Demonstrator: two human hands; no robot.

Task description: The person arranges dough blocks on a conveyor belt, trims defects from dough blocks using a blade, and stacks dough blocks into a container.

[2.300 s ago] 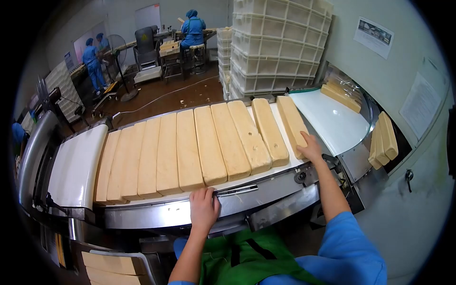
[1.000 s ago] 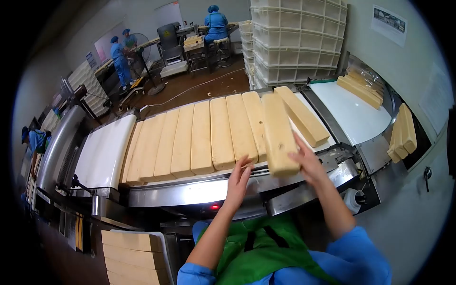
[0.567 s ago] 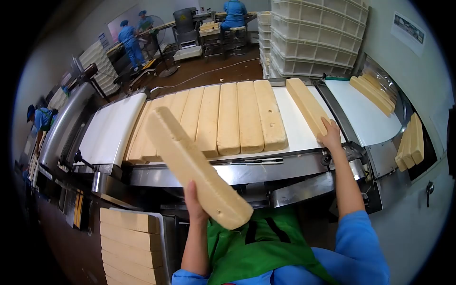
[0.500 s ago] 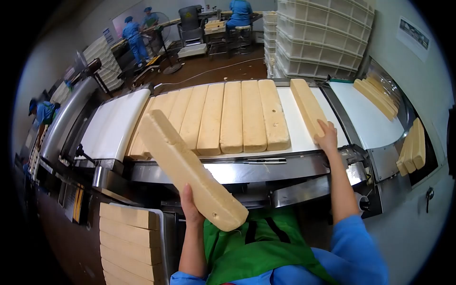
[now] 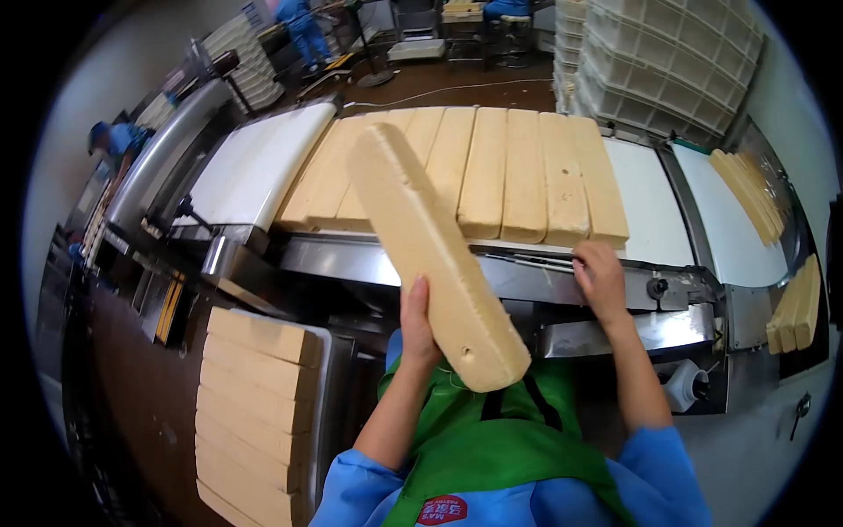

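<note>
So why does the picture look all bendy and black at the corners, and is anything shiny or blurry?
Head view: the lens probably bows the metal rail and leaves the corners black; head view: light gleams on the rounded metal cover; head view: the block in the left hand looks clearer than the worker at far left.

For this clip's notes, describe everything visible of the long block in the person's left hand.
The block is pale yellow, long and straight with rounded edges, its surface matte and mostly smooth, roughened along one long edge. A small dark-rimmed hole marks its near end. The left hand grips it, thumb showing. It slants, far end toward the row of blocks, near end before the green apron.
</note>
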